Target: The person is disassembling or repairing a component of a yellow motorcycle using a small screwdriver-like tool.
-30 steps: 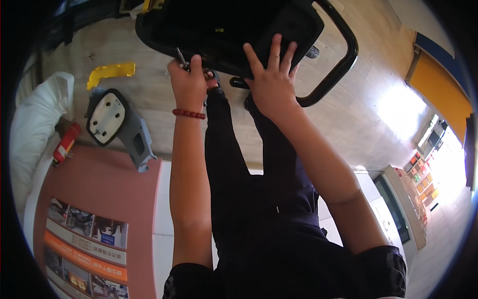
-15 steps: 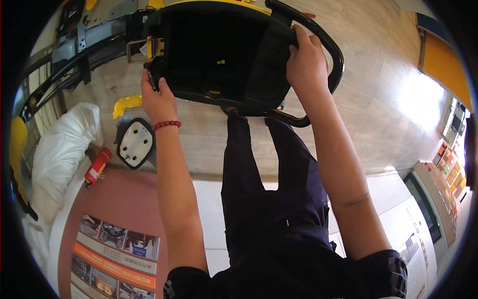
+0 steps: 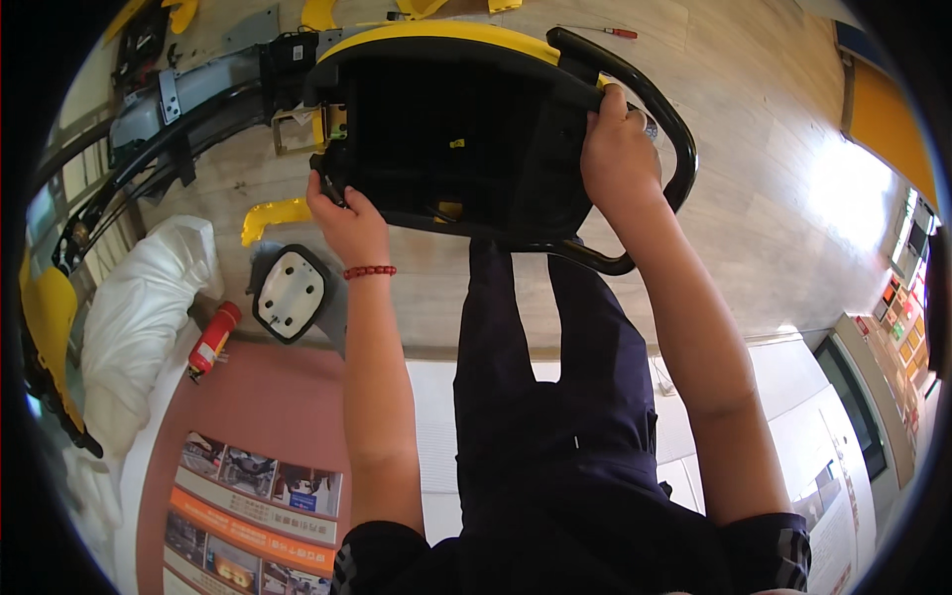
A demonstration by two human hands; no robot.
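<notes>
A large black housing [image 3: 476,129] with a yellow top rim [image 3: 446,34] and a looped black tube handle [image 3: 684,149] fills the upper middle. My left hand [image 3: 347,218] is closed on its lower left corner; a small dark piece lies by those fingers, too hidden to identify. My right hand [image 3: 620,159] grips the right edge, fingers curled over it just inside the tube. A yellow bracket [image 3: 319,126] shows on the housing's left side.
Left are a frame with black tubes [image 3: 198,119], yellow panels [image 3: 45,307], a bent yellow piece [image 3: 273,213], a white-plated grey part [image 3: 288,293], a red extinguisher [image 3: 213,337] and white sheeting [image 3: 149,297]. A red-handled screwdriver [image 3: 620,33] lies on the floor [image 3: 754,248] behind the housing.
My right hand moved from lying spread on the housing to gripping its right edge. The housing now shows its yellow rim and sits lower in view, and more of the frame at left shows.
</notes>
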